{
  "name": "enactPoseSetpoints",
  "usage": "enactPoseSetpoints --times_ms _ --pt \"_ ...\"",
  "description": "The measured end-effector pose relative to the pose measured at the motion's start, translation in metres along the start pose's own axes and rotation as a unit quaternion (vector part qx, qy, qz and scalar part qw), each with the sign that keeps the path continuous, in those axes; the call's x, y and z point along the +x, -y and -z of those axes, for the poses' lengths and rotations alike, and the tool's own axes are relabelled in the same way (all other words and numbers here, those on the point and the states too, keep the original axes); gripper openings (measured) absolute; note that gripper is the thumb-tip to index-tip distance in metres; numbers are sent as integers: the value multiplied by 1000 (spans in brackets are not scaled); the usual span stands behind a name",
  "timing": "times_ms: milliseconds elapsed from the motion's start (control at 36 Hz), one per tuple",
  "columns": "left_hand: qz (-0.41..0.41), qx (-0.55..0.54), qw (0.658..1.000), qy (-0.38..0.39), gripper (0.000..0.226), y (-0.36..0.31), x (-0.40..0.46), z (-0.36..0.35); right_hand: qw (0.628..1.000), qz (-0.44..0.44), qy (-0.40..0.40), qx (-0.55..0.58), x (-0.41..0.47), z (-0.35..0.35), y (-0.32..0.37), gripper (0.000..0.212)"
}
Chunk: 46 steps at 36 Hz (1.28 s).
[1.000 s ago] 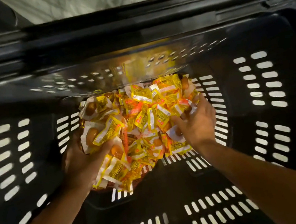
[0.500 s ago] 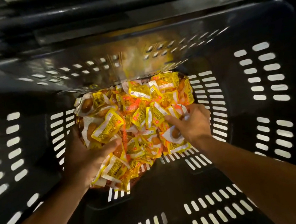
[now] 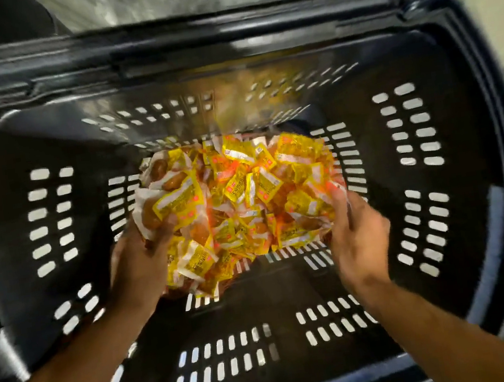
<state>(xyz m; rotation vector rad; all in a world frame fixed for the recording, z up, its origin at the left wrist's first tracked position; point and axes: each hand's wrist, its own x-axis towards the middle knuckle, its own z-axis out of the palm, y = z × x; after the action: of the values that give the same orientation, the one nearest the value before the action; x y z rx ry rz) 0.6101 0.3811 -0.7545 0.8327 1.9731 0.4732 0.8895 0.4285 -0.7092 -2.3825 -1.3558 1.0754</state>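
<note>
while both hands stayed sunk in the load, the left hand (image 3: 139, 266) curled round the near left edge of the heap of packets (image 3: 246, 204), thumb pressed over a yellow sachet and fingers tucked underneath, out of sight. the right hand (image 3: 358, 240) gripped the near right edge, fingers bent into the wrappers, knuckles up. compared with half a second before, the right hand had slid from the heap's side toward its near corner. the left hand kept its hold, so the two now bracketed the heap from the front. the heap lay where it had been, on the far half of the floor of the basket (image 3: 42, 150), touching the far wall. judging from that, the load was already down, and the hands were either settling it or gathering it for a lift. which of the two could not be told.

the packets were small, flat, pillow-shaped sachets of glossy yellow and white film with orange-red patches, crinkled and jumbled at every angle. a few on the left showed smooth brown oval pieces. a dark reddish edge showed under the near side, too blurred to identify. the basket was black moulded plastic, hard and faintly shiny. rows of short rounded slots (image 3: 53, 227) pierced its walls and floor, and a folded handle (image 3: 221, 36) lay along the thick far rim.
</note>
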Motion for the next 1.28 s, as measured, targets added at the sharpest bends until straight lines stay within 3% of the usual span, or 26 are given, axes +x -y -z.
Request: enactPoseSetpoints --times_ms 250,333,444,528,639,722,806,889,944,1139,1278 --pt "-1 -19 1000 -5 50 -36 -38 12 988 130 21 82 -61 54 28 34" --pt "12 -29 999 4 55 -45 -45 13 985 117 62 106 -71 61 28 41" --pt "15 -8 1000 10 43 -46 -42 11 981 16 148 123 -66 51 24 40" --pt "8 5 1000 19 40 -41 -36 9 982 -12 185 46 -47 33 12 35" --pt "6 6 1000 12 38 -31 -23 5 962 -3 222 -157 -14 10 -9 38" --pt "3 11 1000 -11 35 -29 -15 1 949 -29 212 -229 9 -5 -13 55" --pt "-7 -4 1000 -8 34 -26 -10 -2 965 -45 171 -194 30 -21 -15 75" --pt "-16 -11 1000 -8 37 -25 -6 -5 983 -42 139 -110 45 -33 -13 122" --pt "-15 -16 1000 -5 40 -24 -4 -8 985 -26 137 -99 55 -42 -12 141" --pt "-23 -16 1000 9 50 -22 2 -14 972 -59 184 -132 80 -71 -7 161" --pt "-27 -26 999 29 52 -17 8 -23 970 -80 139 -183 87 -84 -8 157"
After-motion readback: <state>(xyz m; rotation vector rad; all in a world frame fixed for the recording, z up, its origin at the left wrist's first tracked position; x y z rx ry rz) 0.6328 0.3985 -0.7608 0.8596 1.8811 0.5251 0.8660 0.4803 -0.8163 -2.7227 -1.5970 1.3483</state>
